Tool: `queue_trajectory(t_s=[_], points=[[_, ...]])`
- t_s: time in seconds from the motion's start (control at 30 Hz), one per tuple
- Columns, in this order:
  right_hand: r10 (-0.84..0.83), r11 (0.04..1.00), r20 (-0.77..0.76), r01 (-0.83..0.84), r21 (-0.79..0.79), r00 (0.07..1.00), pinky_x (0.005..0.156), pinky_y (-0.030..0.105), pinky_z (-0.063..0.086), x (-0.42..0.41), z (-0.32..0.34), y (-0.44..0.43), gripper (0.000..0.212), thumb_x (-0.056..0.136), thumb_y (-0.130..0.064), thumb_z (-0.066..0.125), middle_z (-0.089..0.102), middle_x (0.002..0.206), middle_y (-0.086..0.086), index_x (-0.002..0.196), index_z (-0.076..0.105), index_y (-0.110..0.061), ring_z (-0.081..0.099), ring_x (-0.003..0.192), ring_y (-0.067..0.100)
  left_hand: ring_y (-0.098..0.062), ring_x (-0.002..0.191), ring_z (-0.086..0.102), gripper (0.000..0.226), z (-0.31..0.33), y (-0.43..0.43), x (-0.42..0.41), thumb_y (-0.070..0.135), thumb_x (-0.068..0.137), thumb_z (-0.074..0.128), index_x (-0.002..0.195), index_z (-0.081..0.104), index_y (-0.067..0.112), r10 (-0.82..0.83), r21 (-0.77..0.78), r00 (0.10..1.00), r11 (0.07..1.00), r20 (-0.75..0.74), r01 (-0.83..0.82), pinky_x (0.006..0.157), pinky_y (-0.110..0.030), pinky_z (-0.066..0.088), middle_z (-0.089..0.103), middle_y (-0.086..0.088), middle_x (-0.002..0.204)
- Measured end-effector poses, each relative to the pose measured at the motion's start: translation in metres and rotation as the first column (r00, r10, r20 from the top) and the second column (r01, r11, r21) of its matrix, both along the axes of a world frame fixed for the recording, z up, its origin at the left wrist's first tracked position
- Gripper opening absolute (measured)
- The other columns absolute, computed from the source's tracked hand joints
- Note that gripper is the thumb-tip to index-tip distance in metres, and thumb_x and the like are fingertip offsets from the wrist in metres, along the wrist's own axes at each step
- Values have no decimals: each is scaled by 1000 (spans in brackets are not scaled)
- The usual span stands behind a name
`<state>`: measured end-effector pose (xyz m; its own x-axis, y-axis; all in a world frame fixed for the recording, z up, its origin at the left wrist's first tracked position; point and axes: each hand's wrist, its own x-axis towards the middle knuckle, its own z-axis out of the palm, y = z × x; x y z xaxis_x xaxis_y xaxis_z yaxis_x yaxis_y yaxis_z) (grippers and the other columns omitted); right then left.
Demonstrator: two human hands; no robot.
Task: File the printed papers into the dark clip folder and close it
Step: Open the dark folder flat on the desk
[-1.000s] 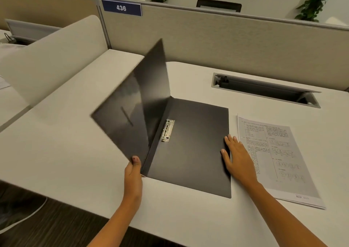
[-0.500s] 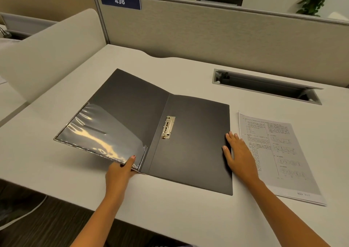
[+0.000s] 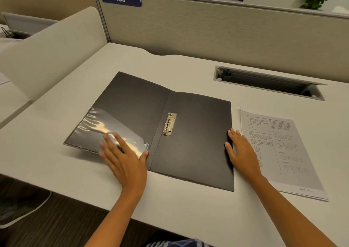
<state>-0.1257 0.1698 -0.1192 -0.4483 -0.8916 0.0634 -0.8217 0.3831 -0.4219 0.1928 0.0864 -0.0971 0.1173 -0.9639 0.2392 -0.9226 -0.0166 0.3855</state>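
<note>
**Across the middle of the frame, an open folder**

At centre frame the dark clip folder (image 3: 192, 143) lies spread flat on the bench (image 3: 56, 161), its metal clip (image 3: 169, 124) by the spine. The left hand (image 3: 124, 160), fingers spread, presses flat on the clear pocket (image 3: 105, 131). The right hand (image 3: 243, 152), also flat and gripping nothing, rests at the folder's right edge, partly over the printed papers (image 3: 279, 148) lying just right.

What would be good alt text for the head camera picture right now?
A dark folder lies open flat on a white desk, its metal clip showing at the spine. The left hand presses flat on the left cover's clear pocket; the right hand rests at the folder's right edge, beside printed papers.
</note>
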Motion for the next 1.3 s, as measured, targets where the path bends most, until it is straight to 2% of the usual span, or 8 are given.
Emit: queue_trajectory(t_s=[0.1,0.2,0.37,0.57,0.63,0.77,0.97,1.3], points=[[-6,999,37,7,-35,999,114,40,21,4,4,1,56,93,-44,40,30,153,0,145,32,-24,27,142,23,-35,143,-4,95,-1,-11,-7,61,81,49,148,6,10,-90,-11,995,996,34,90,112,-50,-9,6,-19,156],[-15,996,94,23,-80,995,112,39,23,6,8,3,53,94,-39,46,34,151,1,143,36,-23,31,140,24,-34,144,2,89,0,-25,-15,52,83,54,148,11,9,-163,-1,987,987,9,163,112,-48,-7,12,-18,155],[-109,972,248,156,-178,963,113,40,21,19,17,-6,56,92,-37,51,33,152,3,143,34,-23,30,140,27,-31,144,-3,83,2,-51,-25,50,88,46,148,8,7,-294,71,956,953,1,293,114,-47,-6,8,-15,157],[33,967,189,17,-256,981,115,31,11,61,31,-38,56,95,-33,47,22,155,-5,146,29,-22,11,145,16,-33,142,-14,84,7,-81,-41,45,85,57,147,12,9,-361,134,932,924,-7,359,113,-47,-8,0,-14,157],[81,972,152,-44,-232,985,117,30,7,71,32,-52,55,97,-32,41,17,155,-8,147,25,-18,4,144,10,-33,142,-15,86,8,-90,-46,47,84,58,147,13,10,-355,181,935,919,-4,350,113,-48,-8,-2,-14,157],[155,981,4,-154,-117,988,119,30,-3,80,22,-77,60,97,-38,23,11,159,4,149,13,-12,0,147,15,-31,143,-11,85,4,-104,-51,48,83,58,147,15,12,-374,253,927,894,-30,369,113,-49,-8,2,-10,158],[160,987,-60,-161,-18,985,118,30,-9,86,3,-91,68,93,-50,10,-1,159,4,149,2,-12,-9,146,14,-28,144,-8,82,-2,-113,-47,47,81,61,147,20,21,-417,300,891,840,-178,453,113,-48,-8,3,-5,158],[148,989,-69,-149,4,986,118,28,-5,87,-6,-93,66,96,-49,18,4,159,1,150,6,-14,-4,146,11,-24,144,-7,87,-9,-114,-37,52,75,65,146,19,32,-426,316,853,799,-302,511,114,-47,-5,2,2,158]])
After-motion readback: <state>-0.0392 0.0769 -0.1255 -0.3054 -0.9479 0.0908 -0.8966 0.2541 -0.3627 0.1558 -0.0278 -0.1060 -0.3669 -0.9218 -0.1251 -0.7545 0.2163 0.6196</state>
